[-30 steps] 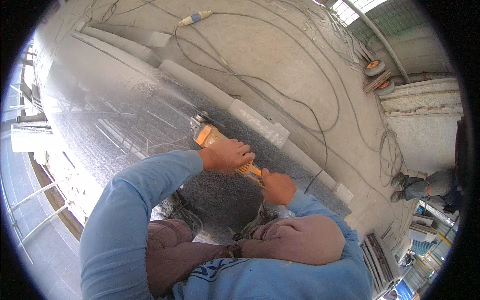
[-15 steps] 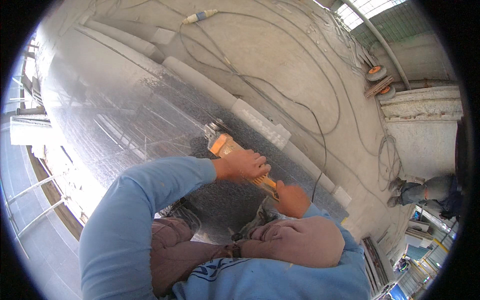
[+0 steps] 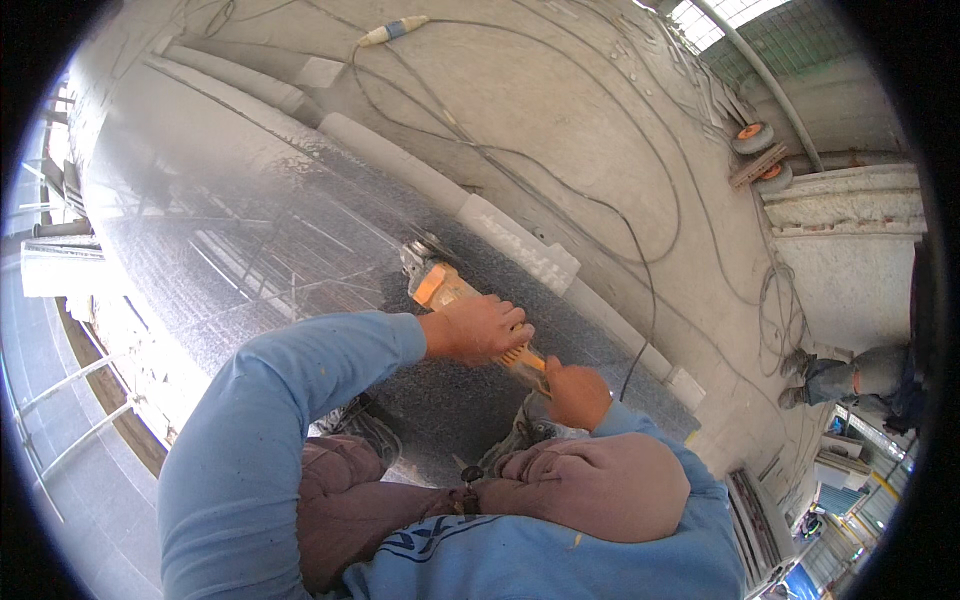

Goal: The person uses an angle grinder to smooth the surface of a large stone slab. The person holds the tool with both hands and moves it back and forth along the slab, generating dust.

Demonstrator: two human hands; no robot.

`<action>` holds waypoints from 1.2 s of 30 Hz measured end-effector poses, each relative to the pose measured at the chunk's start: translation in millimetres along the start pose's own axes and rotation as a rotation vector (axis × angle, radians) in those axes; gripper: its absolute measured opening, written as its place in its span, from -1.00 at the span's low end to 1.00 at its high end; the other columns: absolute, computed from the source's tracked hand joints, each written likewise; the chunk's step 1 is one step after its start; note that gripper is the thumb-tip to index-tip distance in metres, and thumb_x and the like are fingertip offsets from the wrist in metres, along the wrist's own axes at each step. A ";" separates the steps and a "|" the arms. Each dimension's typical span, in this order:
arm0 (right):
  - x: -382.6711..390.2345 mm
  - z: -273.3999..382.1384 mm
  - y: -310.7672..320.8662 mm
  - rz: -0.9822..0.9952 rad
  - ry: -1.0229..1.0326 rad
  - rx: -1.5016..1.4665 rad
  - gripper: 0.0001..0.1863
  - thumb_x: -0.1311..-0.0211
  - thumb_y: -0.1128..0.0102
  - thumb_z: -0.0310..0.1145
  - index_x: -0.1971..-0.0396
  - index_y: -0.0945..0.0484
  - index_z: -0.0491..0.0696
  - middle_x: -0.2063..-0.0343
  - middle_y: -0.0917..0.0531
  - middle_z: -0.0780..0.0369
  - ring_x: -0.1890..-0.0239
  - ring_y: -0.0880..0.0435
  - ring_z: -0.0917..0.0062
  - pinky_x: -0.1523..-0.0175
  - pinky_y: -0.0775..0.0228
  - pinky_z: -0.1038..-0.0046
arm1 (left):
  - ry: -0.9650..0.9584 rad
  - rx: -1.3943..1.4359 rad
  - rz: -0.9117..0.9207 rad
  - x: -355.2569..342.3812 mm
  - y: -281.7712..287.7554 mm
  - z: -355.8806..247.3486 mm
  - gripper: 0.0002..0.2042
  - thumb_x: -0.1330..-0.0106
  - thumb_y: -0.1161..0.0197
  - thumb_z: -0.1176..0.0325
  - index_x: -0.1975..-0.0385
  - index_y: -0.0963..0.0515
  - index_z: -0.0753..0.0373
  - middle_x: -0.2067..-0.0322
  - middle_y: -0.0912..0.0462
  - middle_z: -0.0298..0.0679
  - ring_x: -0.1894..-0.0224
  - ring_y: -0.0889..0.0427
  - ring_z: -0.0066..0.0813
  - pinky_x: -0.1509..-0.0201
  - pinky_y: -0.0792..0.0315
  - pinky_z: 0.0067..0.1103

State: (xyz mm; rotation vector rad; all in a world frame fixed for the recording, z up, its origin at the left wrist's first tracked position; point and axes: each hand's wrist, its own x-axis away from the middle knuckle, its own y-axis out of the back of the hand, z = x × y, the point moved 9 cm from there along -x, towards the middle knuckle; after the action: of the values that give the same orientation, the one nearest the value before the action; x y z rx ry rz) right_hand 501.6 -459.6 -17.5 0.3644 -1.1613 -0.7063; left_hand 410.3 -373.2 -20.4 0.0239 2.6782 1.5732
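Observation:
My left hand [image 3: 478, 328] wraps round the body of an orange angle grinder [image 3: 447, 288]. Behind it, my right hand [image 3: 578, 394] grips the tool's rear end. The grinder's head and disc point away from me, low against a dark, speckled stone slab [image 3: 270, 240]. Dust hazes the slab's far left part, and a cut line runs along its right-hand edge. I squat on the slab with my knees bent. The disc shows only partly at the grinder's tip.
Pale stone blocks [image 3: 515, 240] line the slab's right side. A power cable [image 3: 600, 200] loops over the concrete floor to a connector [image 3: 393, 31]. Wheels [image 3: 753, 138] lie near the wall at far right. A person's legs [image 3: 850, 380] show at the right edge.
The grinder and both hands have shifted slightly left and back along the cut line. My grip on it looks the same.

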 end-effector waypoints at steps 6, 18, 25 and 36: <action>-15.6 6.4 0.2 -0.024 0.035 -0.010 -0.64 -0.07 -0.26 -0.42 0.18 -0.35 -0.20 0.48 -0.67 -0.09 0.36 -0.72 -0.04 0.26 -0.54 -0.03 | 0.021 0.027 0.040 8.8 -1.3 13.8 -0.38 0.01 -0.53 0.26 -0.06 -0.39 0.26 0.15 -0.51 -0.11 0.12 -0.61 -0.16 0.06 -0.52 -0.31; -42.9 25.2 19.0 0.012 0.015 0.003 -0.58 -0.09 -0.31 -0.34 0.14 -0.35 -0.18 0.38 -0.68 -0.09 0.28 -0.72 -0.03 0.18 -0.55 0.01 | 0.089 -0.024 0.121 27.2 14.9 41.0 -0.30 0.05 -0.57 0.23 -0.14 -0.41 0.22 0.12 -0.52 -0.15 0.07 -0.61 -0.16 -0.02 -0.53 -0.30; -14.4 15.0 12.4 -0.005 0.015 0.041 -0.62 -0.08 -0.28 -0.37 0.16 -0.34 -0.17 0.43 -0.69 -0.09 0.31 -0.73 -0.02 0.22 -0.57 0.00 | 0.019 -0.016 -0.019 12.8 6.5 17.8 -0.46 -0.11 -0.40 0.26 -0.10 -0.41 0.21 0.19 -0.51 -0.15 0.18 -0.63 -0.17 0.10 -0.55 -0.30; 33.6 -12.5 6.2 0.093 -0.249 0.102 -0.55 -0.03 -0.43 -0.28 0.15 -0.41 -0.09 0.39 -0.72 0.02 0.26 -0.75 0.07 0.18 -0.59 0.04 | -0.005 0.058 -0.021 -21.1 0.5 -22.0 -0.55 -0.16 -0.38 0.26 0.00 -0.43 0.27 0.21 -0.55 -0.13 0.13 -0.64 -0.17 0.05 -0.53 -0.28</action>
State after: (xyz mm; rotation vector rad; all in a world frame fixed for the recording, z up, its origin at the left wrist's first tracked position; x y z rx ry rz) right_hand 522.5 -478.9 5.3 0.3118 -1.4447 -0.6239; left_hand 430.5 -392.9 -8.8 0.0017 2.7109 1.4870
